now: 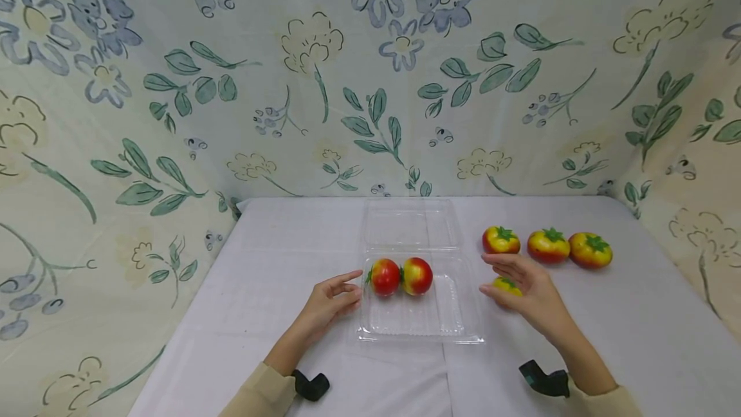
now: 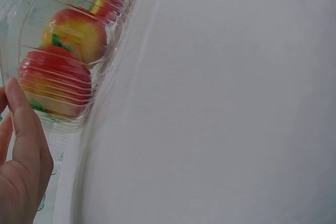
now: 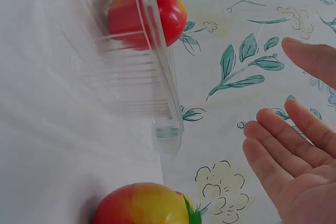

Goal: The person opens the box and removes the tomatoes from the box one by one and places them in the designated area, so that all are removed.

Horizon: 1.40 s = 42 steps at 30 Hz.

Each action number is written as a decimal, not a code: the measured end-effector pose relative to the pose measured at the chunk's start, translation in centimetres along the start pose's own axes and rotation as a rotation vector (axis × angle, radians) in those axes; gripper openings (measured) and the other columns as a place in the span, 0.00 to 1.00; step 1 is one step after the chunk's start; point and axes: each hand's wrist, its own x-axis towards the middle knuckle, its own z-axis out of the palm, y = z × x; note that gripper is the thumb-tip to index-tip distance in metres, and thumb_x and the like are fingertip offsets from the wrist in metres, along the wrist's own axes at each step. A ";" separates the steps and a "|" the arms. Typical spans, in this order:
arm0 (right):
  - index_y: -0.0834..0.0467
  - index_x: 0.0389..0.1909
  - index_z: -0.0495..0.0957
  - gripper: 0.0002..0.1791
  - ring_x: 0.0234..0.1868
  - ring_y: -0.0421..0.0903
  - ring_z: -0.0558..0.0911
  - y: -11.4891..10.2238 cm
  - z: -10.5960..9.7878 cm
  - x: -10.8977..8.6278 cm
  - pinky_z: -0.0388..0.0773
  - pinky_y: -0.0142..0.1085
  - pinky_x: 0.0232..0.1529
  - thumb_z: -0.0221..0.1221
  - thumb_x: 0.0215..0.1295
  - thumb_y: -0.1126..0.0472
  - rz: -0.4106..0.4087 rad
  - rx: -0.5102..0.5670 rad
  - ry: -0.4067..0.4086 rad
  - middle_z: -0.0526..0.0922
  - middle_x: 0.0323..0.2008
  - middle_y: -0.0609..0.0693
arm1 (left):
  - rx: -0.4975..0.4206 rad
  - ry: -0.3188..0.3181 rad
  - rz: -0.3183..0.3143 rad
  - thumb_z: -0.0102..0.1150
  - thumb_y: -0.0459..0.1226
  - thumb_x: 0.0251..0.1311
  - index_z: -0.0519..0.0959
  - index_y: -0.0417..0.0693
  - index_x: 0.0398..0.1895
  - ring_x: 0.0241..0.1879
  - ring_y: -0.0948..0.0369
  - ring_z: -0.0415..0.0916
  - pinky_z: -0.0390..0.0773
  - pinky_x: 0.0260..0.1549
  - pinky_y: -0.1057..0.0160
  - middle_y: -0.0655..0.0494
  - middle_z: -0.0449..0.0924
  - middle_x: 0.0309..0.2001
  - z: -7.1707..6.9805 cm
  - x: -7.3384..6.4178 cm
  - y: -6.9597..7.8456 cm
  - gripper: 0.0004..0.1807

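Note:
A clear plastic clamshell box [image 1: 399, 322] stands with its lid [image 1: 411, 224] folded back. Two round red-and-yellow fruits with green leafy tops lie side by side in it, a left fruit [image 1: 384, 277] and a right fruit [image 1: 417, 276]. My left hand [image 1: 331, 304] is at the box's left side; in the left wrist view its extended fingertip [image 2: 12, 85] meets the clear wall. To the right of the box my right hand [image 1: 529, 291] is spread, thumb apart from the fingers, above a similar fruit [image 1: 507, 286] that it partly hides. Nothing is in its grasp.
Behind the right hand sit three more such fruits in a row: a left one [image 1: 500, 240], a middle one [image 1: 547, 246] and a right one [image 1: 590, 251]. A white cloth [image 1: 278, 243] covers the table. Floral fabric [image 1: 370, 82] hangs behind and at the sides.

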 end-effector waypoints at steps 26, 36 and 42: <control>0.61 0.60 0.76 0.30 0.63 0.58 0.75 -0.7 4.7 1.4 0.74 0.40 0.60 0.73 0.56 0.61 0.045 0.052 -0.033 0.78 0.60 0.59 | -0.001 0.000 -0.007 0.65 0.30 0.63 0.72 0.38 0.67 0.37 0.62 0.81 0.84 0.43 0.64 0.49 0.80 0.42 0.1 0.2 0.0 0.28; 0.63 0.61 0.75 0.31 0.64 0.58 0.74 -1.4 6.9 2.0 0.71 0.51 0.61 0.73 0.56 0.62 0.114 0.096 -0.031 0.78 0.60 0.60 | -0.009 0.007 -0.007 0.65 0.30 0.63 0.72 0.38 0.67 0.36 0.62 0.81 0.84 0.42 0.65 0.49 0.80 0.42 0.0 0.1 -0.1 0.28; 0.62 0.61 0.76 0.31 0.64 0.59 0.74 -1.6 8.1 2.4 0.71 0.52 0.62 0.73 0.56 0.63 0.147 0.067 -0.023 0.77 0.60 0.59 | 0.001 0.004 -0.005 0.65 0.31 0.63 0.72 0.38 0.68 0.35 0.62 0.81 0.84 0.42 0.65 0.49 0.80 0.42 -0.1 0.1 -0.1 0.29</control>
